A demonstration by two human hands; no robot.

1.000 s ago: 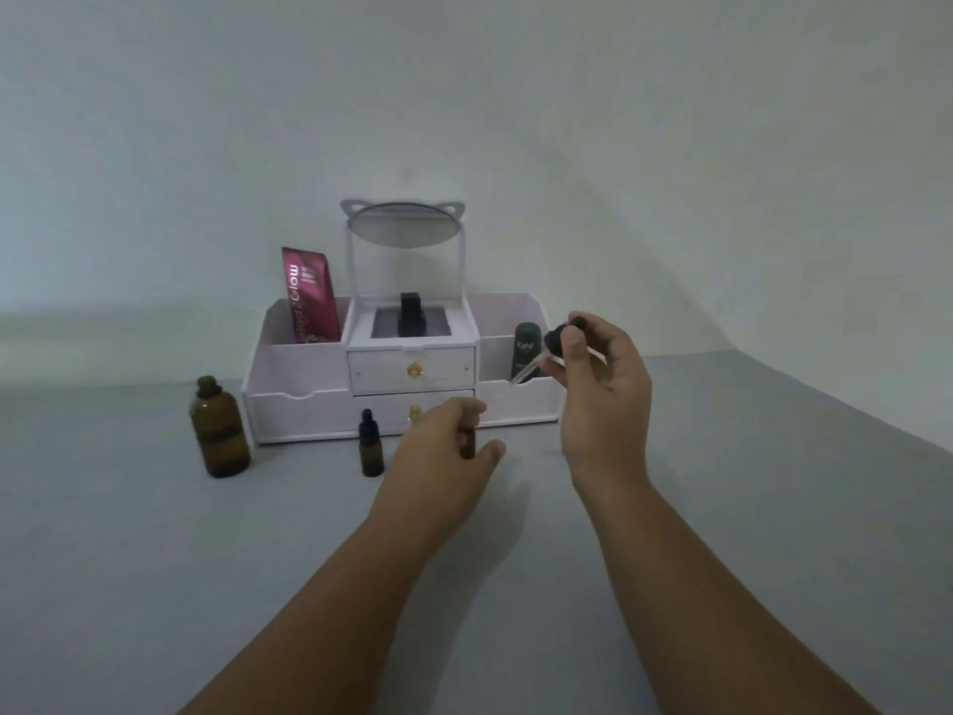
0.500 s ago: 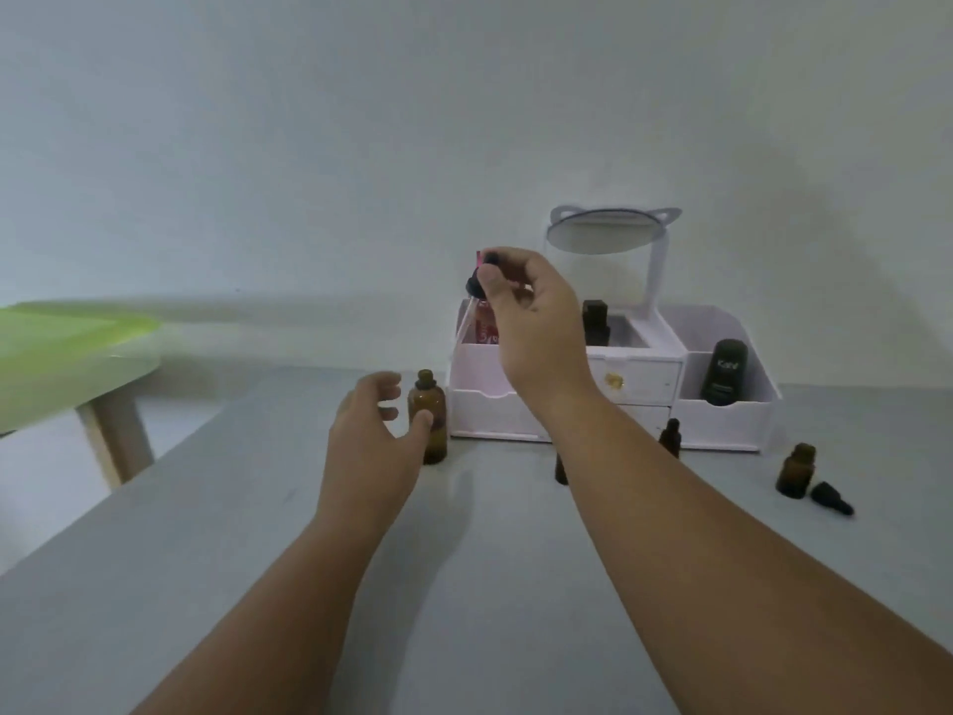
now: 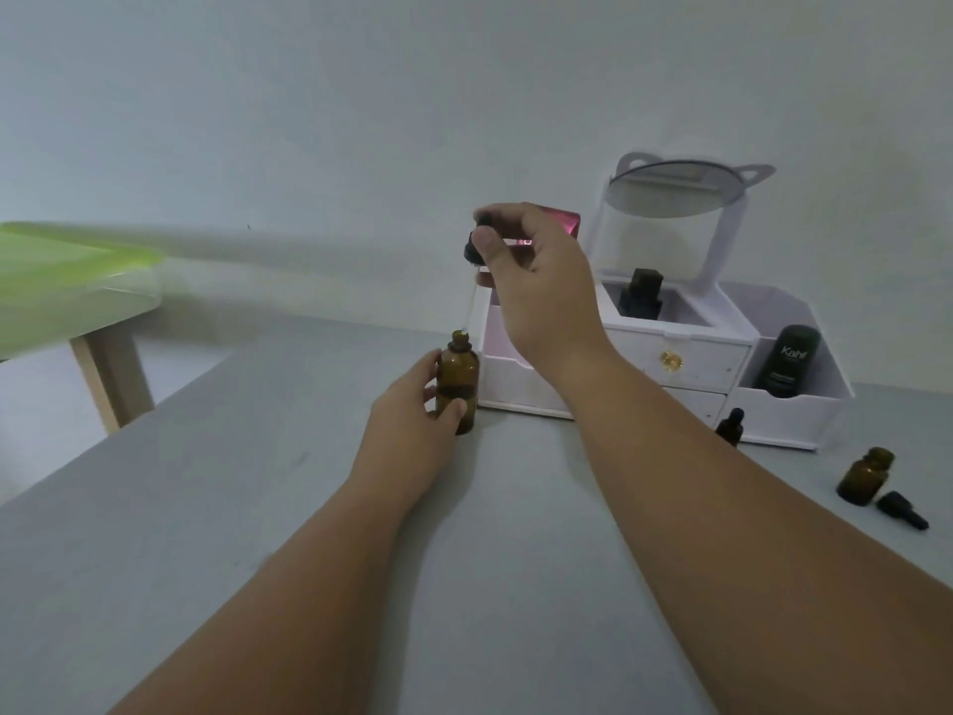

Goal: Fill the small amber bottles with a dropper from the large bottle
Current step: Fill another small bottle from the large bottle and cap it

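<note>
The large amber bottle (image 3: 458,380) stands uncapped on the grey table, left of a white organiser. My left hand (image 3: 412,410) grips its body. My right hand (image 3: 536,281) pinches the black bulb of a dropper (image 3: 474,250) above it; the glass tip points down at the bottle's mouth. A small open amber bottle (image 3: 865,476) stands at the right with a loose black dropper cap (image 3: 901,509) lying beside it. Another small capped amber bottle (image 3: 730,426) shows behind my right forearm.
The white organiser (image 3: 665,363) with drawers and a cat-ear mirror (image 3: 680,190) holds a black tube (image 3: 786,361), a dark bottle (image 3: 640,294) and a pink packet (image 3: 562,224). A green-topped table (image 3: 67,281) stands to the left, past the grey table's edge.
My view has swung left. My left hand let go of a small bottle, reached over and took hold of the large bottle. My right hand carried the dropper over and lowered its tip to the mouth.
</note>
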